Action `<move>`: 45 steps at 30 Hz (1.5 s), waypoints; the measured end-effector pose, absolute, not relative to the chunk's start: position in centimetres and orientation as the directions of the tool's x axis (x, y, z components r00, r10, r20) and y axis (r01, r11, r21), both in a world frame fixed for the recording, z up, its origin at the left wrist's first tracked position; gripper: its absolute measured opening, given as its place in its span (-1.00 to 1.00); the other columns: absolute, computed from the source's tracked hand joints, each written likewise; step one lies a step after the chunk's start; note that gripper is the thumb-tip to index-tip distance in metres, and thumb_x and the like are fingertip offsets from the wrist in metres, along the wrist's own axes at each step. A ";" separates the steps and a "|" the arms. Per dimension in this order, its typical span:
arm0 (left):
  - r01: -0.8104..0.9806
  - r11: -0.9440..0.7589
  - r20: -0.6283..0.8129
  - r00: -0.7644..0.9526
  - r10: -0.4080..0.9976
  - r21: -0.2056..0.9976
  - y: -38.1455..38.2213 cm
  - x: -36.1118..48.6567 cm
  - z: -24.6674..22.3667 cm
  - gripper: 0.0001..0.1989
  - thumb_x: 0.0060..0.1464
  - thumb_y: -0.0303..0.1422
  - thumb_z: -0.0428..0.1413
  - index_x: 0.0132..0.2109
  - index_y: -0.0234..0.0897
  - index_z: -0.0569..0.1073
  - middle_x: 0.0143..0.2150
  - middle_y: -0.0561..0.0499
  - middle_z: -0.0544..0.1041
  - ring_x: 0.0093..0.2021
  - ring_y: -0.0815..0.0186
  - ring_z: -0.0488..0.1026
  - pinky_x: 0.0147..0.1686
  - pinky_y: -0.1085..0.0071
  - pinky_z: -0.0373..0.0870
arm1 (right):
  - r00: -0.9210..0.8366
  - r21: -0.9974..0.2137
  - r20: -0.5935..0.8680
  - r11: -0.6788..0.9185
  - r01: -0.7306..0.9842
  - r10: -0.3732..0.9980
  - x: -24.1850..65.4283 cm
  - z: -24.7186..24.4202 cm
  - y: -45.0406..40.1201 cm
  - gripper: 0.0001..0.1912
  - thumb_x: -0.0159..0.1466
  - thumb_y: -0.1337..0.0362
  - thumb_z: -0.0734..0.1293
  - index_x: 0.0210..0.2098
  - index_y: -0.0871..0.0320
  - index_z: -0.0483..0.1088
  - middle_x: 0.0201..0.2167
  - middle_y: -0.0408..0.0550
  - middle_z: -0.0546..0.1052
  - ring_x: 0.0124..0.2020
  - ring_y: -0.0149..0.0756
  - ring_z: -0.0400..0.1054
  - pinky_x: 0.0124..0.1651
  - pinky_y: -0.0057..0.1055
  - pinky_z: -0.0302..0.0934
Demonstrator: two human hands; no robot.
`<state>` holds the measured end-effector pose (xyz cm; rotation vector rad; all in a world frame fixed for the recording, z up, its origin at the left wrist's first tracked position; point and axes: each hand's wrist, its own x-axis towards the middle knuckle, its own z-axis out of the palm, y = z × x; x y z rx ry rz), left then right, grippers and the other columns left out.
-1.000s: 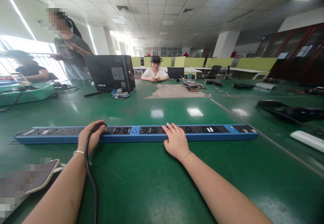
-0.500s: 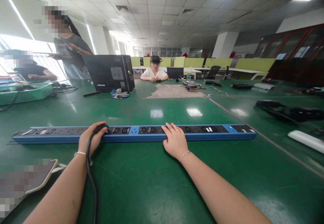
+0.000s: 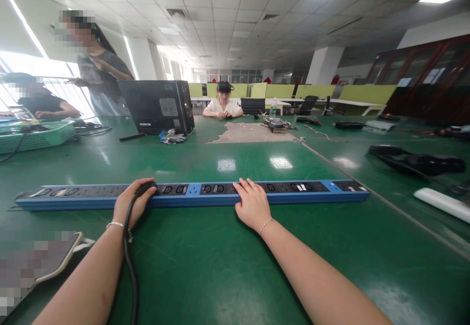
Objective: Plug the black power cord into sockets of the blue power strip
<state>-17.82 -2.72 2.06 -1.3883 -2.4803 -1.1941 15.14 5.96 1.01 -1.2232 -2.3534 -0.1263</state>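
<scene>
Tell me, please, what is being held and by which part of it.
The left hand holds the black cable by its plug; the right hand rests on the blue power strip.

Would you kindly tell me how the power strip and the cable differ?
The power strip is mostly blue and black; the cable is black. The power strip lies straight across the table; the cable curves from the left hand toward the wearer. The power strip is broad; the cable is thin. Both have black surfaces.
</scene>
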 end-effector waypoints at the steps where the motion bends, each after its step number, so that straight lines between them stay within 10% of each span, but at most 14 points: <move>1: 0.752 0.291 0.398 -0.586 0.706 0.592 -2.7 -17.7 2.1 -0.61 -0.06 -0.09 0.04 -0.06 -0.06 0.42 -0.21 0.04 0.53 -0.17 0.19 0.45 -0.16 0.30 0.35 | -0.485 -0.136 0.456 0.597 0.791 0.746 15.1 1.0 6.0 -0.42 0.09 0.33 0.18 0.13 0.11 0.23 0.18 -0.05 0.24 0.20 -0.15 0.00 0.19 -0.23 -0.16; 45: 0.831 0.264 0.474 -0.508 0.719 0.490 -2.9 -16.6 2.8 -0.65 -0.06 -0.13 0.04 -0.13 -0.12 0.47 -0.16 -0.01 0.53 -0.16 0.16 0.45 -0.12 0.26 0.35 | -0.487 -0.128 0.433 0.587 0.800 0.759 15.1 1.2 5.8 -0.41 0.09 0.33 0.19 0.15 0.09 0.20 0.19 -0.05 0.23 0.22 -0.18 -0.03 0.19 -0.22 -0.16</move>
